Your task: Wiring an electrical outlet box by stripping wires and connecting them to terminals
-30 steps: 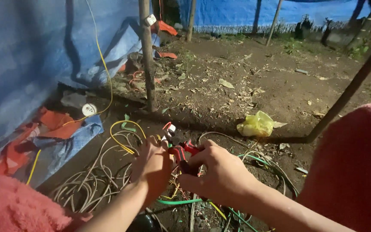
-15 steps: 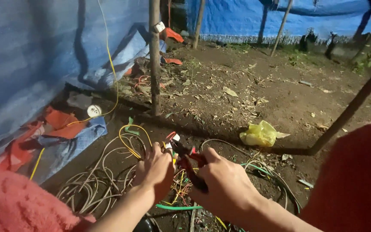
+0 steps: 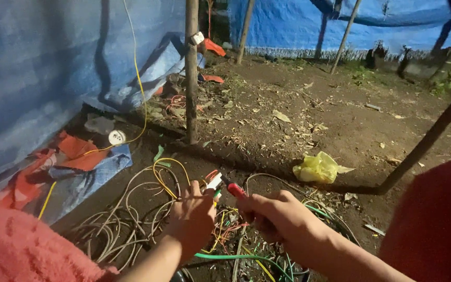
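Sprawling across the lower left of the frame, the wire tangle (image 3: 131, 219) looks limp, light and snag-prone. Lower centre, the left hand (image 3: 191, 219) pinches a thin wire end (image 3: 214, 183), best held near its tip. The right hand (image 3: 275, 219) is clenched around red-handled pliers (image 3: 236, 190).

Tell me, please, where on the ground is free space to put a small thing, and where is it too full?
Free: the bare dirt between the wooden post, the yellow plastic bag and the far blue tarp, with only scattered leaves. Crowded: the cable tangle under the left hand and right hand, which holds the red-handled pliers, and the cloth pile by the left tarp.
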